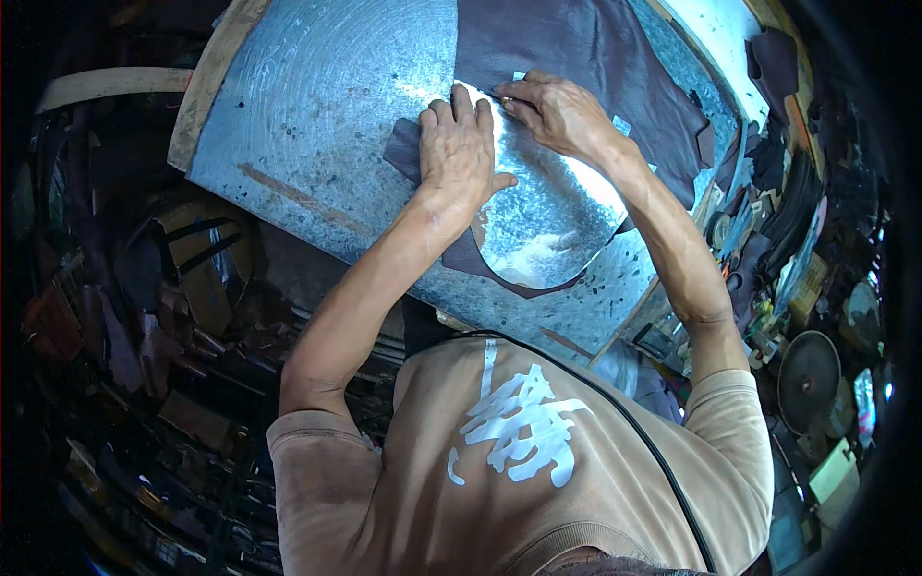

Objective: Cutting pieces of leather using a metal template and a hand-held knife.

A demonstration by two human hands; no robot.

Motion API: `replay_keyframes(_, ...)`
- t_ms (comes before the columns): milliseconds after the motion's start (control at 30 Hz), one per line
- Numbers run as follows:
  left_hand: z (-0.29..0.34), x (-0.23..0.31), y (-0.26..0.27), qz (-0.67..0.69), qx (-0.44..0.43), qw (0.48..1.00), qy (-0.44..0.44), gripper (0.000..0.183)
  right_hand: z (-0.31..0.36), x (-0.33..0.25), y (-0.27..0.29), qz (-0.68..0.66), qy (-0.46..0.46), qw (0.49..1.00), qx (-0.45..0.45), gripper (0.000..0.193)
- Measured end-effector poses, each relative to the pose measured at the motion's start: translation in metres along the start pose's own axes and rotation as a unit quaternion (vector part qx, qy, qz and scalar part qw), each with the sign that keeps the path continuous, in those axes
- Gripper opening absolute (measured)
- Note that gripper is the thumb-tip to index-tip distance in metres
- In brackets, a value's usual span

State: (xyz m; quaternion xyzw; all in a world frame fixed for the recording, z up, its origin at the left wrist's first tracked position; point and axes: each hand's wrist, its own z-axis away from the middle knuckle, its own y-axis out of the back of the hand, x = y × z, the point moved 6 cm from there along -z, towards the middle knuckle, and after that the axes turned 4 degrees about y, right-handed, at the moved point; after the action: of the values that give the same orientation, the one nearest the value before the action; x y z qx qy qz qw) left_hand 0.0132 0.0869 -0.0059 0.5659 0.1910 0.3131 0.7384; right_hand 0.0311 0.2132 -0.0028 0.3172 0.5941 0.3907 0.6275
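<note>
On a clock face laid over the view, the worktop (317, 115), grey and scuffed with a wooden edge, filled most of the space from 11 to 2 o'clock. A shiny metal plate (562, 216), rounded at its near end, lay on it toward 1 o'clock. A dark brown leather-like sheet (576, 48) stretched beyond the plate between 12 and 1 o'clock, and brown material also showed past the plate's near edge.

The left hand (454, 154) was at 12 o'clock, palm down over the plate's left edge. Its grip was flat and spread, closed around nothing, with the thumb out across the metal. A smaller dark piece (403, 149) stuck out just beside this hand, on its 9 o'clock side.

The right hand (567, 113) was at 1 o'clock, by the far part of the plate's right edge. Its grip was pinched, thumb against fingers, on a small slim object (506, 99) whose kind was too small to tell.

At 10 o'clock a pale wooden strip (115, 84) met the worktop's edge. A dark round disc (809, 382) stood between 3 and 4 o'clock, and a yellowish pad (832, 470) lay near 4. A black cable (639, 427) crossed the person's tan shirt (423, 461) toward 5 o'clock.
</note>
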Motion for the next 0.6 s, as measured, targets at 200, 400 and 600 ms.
replay_keyframes(200,-0.003,0.005,0.003,-0.057,-0.034,0.998,-0.012,0.097,0.009,0.009,0.002,0.007,0.005,1.000,-0.022,0.028)
replay_keyframes(400,-0.006,0.012,0.002,-0.100,-0.063,0.993,-0.019,0.093,0.013,0.011,0.008,0.034,-0.011,0.997,-0.066,0.028)
replay_keyframes(600,-0.008,0.015,-0.001,-0.115,-0.073,0.990,-0.026,0.092,0.015,0.012,0.014,0.058,0.034,0.996,-0.055,0.027)
